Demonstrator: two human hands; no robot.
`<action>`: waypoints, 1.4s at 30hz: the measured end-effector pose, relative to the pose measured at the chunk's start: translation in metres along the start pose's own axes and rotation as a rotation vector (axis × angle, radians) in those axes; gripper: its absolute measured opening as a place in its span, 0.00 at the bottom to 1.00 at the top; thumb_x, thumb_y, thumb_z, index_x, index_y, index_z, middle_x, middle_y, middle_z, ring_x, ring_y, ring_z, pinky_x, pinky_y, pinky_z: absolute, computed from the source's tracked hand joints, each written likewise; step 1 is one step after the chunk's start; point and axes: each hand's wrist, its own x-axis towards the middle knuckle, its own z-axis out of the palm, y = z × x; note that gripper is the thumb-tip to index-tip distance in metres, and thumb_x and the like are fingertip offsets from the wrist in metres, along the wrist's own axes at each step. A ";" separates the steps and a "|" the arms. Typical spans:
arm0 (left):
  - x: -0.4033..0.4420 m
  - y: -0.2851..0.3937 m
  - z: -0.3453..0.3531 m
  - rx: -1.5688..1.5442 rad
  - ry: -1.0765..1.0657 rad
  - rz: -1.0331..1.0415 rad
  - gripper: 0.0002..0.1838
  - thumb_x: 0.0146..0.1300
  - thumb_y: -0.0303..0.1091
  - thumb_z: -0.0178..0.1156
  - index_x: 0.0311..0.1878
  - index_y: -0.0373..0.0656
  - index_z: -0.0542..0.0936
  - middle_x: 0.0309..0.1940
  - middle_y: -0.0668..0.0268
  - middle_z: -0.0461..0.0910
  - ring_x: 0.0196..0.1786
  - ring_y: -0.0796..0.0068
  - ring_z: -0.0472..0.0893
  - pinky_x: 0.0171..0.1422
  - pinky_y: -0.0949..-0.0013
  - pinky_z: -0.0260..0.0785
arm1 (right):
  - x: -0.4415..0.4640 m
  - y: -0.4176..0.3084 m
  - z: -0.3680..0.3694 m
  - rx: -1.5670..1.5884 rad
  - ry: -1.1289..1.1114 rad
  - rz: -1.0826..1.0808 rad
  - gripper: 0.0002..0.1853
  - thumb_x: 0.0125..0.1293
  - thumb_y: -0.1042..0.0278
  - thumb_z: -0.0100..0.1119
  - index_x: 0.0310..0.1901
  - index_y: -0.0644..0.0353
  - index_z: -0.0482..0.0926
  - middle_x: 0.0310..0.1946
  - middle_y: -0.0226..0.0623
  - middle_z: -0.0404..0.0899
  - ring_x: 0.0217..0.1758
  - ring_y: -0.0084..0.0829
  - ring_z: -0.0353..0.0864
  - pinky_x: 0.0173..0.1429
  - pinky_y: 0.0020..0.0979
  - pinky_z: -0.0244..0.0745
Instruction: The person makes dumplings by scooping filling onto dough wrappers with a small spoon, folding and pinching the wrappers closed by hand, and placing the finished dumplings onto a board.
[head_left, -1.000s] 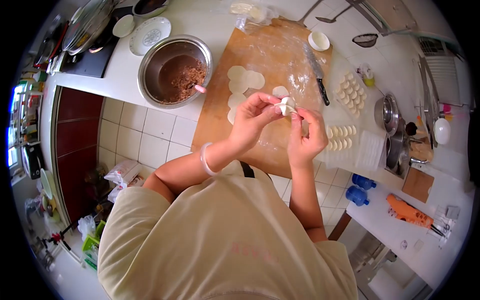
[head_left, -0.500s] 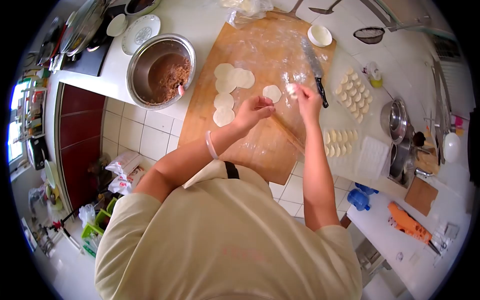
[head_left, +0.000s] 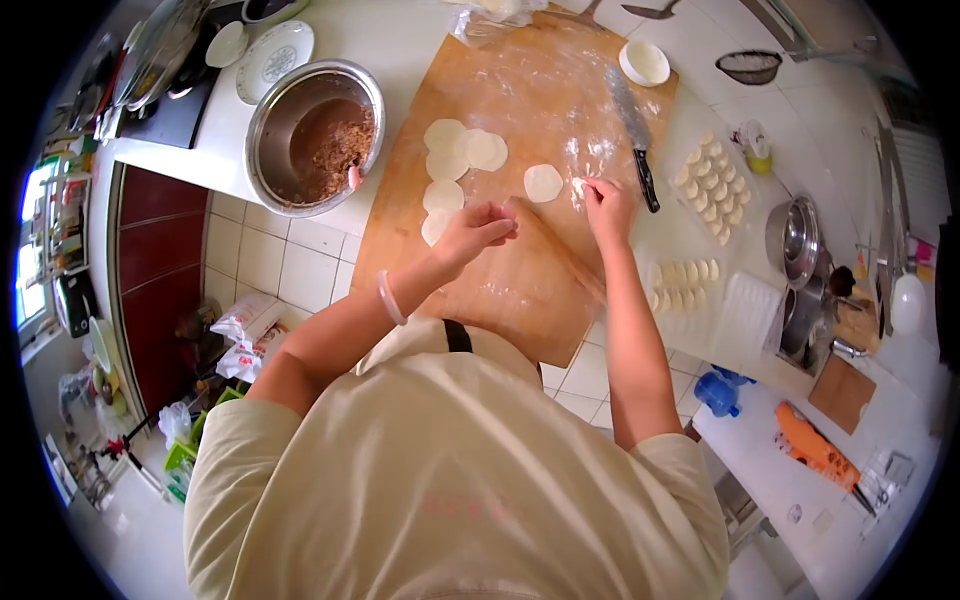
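On the front of the beige shirt [head_left: 450, 450], faint red letters are too blurred to read. Near the middle of the wooden board [head_left: 480, 320] lies a single dough wrapper [head_left: 543, 183], flat, pale and nearly round; more wrappers [head_left: 447, 155] overlap near the left edge. The left hand [head_left: 480, 232] curls loosely, thumb near its fingers; I cannot tell whether it holds anything. The right hand [head_left: 608, 208] brings its fingertips close together beside something white, its grip unclear. A rolling pin [head_left: 555, 248] slants toward the board's right edge.
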 end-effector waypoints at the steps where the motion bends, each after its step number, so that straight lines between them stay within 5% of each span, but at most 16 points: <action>1: 0.006 -0.003 0.006 -0.029 0.014 -0.022 0.11 0.69 0.36 0.55 0.48 0.41 0.74 0.46 0.64 0.78 0.51 0.72 0.78 0.60 0.66 0.68 | -0.014 0.000 0.000 0.204 -0.031 0.229 0.09 0.60 0.70 0.63 0.40 0.64 0.83 0.35 0.38 0.83 0.33 0.27 0.79 0.38 0.28 0.74; 2: 0.013 -0.005 0.016 -0.056 0.024 -0.040 0.14 0.68 0.39 0.56 0.50 0.41 0.74 0.47 0.63 0.77 0.52 0.71 0.77 0.62 0.64 0.67 | -0.027 0.001 -0.004 0.198 -0.017 0.240 0.09 0.60 0.70 0.63 0.40 0.64 0.83 0.35 0.38 0.83 0.33 0.27 0.79 0.38 0.28 0.74; 4: 0.032 -0.014 0.041 -0.221 0.030 -0.131 0.19 0.68 0.45 0.55 0.53 0.41 0.73 0.47 0.62 0.77 0.54 0.69 0.76 0.63 0.62 0.65 | -0.057 -0.020 -0.009 0.918 0.140 0.693 0.09 0.62 0.69 0.62 0.40 0.64 0.83 0.35 0.31 0.83 0.33 0.20 0.78 0.37 0.23 0.73; 6: 0.038 -0.015 0.063 -0.373 0.019 -0.232 0.24 0.68 0.50 0.54 0.57 0.41 0.71 0.47 0.60 0.77 0.56 0.67 0.74 0.65 0.60 0.64 | -0.083 -0.054 -0.022 0.996 0.136 0.764 0.08 0.64 0.68 0.62 0.41 0.63 0.83 0.33 0.27 0.81 0.32 0.17 0.77 0.37 0.21 0.72; 9: 0.041 -0.009 0.099 -0.448 -0.137 -0.390 0.36 0.67 0.60 0.46 0.65 0.37 0.64 0.56 0.53 0.74 0.60 0.60 0.72 0.67 0.57 0.61 | -0.118 -0.073 -0.026 0.778 0.137 0.581 0.09 0.63 0.69 0.62 0.41 0.64 0.83 0.31 0.29 0.81 0.31 0.17 0.77 0.36 0.21 0.72; 12: 0.046 -0.013 0.112 -0.372 -0.234 -0.360 0.37 0.68 0.59 0.45 0.67 0.36 0.62 0.59 0.51 0.72 0.62 0.58 0.71 0.67 0.56 0.60 | -0.146 -0.072 -0.050 0.602 0.167 0.432 0.09 0.63 0.69 0.62 0.42 0.65 0.83 0.31 0.30 0.82 0.32 0.18 0.77 0.36 0.21 0.72; 13: 0.050 -0.017 0.114 -0.459 -0.239 -0.320 0.29 0.70 0.55 0.46 0.59 0.37 0.69 0.49 0.55 0.77 0.54 0.63 0.75 0.60 0.61 0.66 | -0.157 -0.064 -0.060 0.656 0.165 0.513 0.09 0.63 0.70 0.62 0.42 0.65 0.83 0.31 0.31 0.82 0.32 0.18 0.77 0.36 0.21 0.73; 15: 0.066 -0.037 0.095 -0.461 -0.315 -0.329 0.25 0.70 0.53 0.47 0.52 0.38 0.72 0.43 0.59 0.76 0.48 0.66 0.76 0.56 0.64 0.68 | -0.177 -0.030 -0.085 0.690 0.181 0.676 0.09 0.62 0.71 0.62 0.41 0.65 0.83 0.32 0.31 0.82 0.33 0.18 0.78 0.36 0.22 0.74; 18: 0.065 -0.041 0.058 -0.395 -0.492 -0.299 0.16 0.70 0.46 0.51 0.41 0.41 0.73 0.33 0.66 0.72 0.39 0.73 0.74 0.49 0.70 0.69 | -0.188 0.042 -0.139 0.840 0.531 0.747 0.08 0.62 0.70 0.61 0.41 0.63 0.83 0.33 0.30 0.82 0.34 0.19 0.78 0.36 0.22 0.74; 20: 0.049 -0.048 0.059 -0.321 -0.597 -0.270 0.12 0.69 0.42 0.55 0.37 0.43 0.73 0.30 0.69 0.69 0.35 0.77 0.72 0.46 0.73 0.69 | -0.189 0.116 -0.173 0.606 0.661 0.746 0.09 0.61 0.70 0.62 0.41 0.63 0.83 0.32 0.31 0.82 0.33 0.20 0.79 0.37 0.24 0.75; 22: 0.024 -0.056 0.067 0.202 -0.290 -0.045 0.06 0.66 0.33 0.58 0.41 0.42 0.74 0.34 0.69 0.73 0.40 0.78 0.74 0.49 0.73 0.68 | -0.185 0.190 -0.192 0.267 0.716 0.674 0.09 0.60 0.71 0.62 0.40 0.63 0.83 0.31 0.34 0.83 0.32 0.23 0.80 0.37 0.27 0.75; 23: 0.016 -0.060 0.065 0.201 -0.280 -0.044 0.06 0.66 0.33 0.58 0.41 0.42 0.74 0.34 0.69 0.73 0.40 0.78 0.74 0.49 0.73 0.68 | -0.182 0.211 -0.198 0.011 0.693 0.635 0.09 0.59 0.71 0.63 0.40 0.63 0.83 0.31 0.36 0.84 0.32 0.26 0.81 0.38 0.28 0.76; 29: -0.014 -0.069 0.023 0.344 -0.107 -0.125 0.11 0.63 0.29 0.60 0.48 0.40 0.75 0.43 0.68 0.76 0.50 0.78 0.74 0.55 0.72 0.66 | -0.156 0.222 -0.202 -0.500 0.374 0.610 0.06 0.57 0.71 0.62 0.38 0.57 0.83 0.35 0.40 0.81 0.36 0.41 0.82 0.42 0.37 0.77; 42: -0.040 -0.057 -0.012 0.138 0.022 -0.150 0.10 0.65 0.36 0.60 0.47 0.46 0.76 0.44 0.71 0.79 0.50 0.78 0.77 0.57 0.70 0.67 | -0.146 0.227 -0.207 -0.806 0.070 0.555 0.08 0.58 0.70 0.61 0.40 0.56 0.84 0.38 0.45 0.79 0.40 0.45 0.81 0.46 0.40 0.77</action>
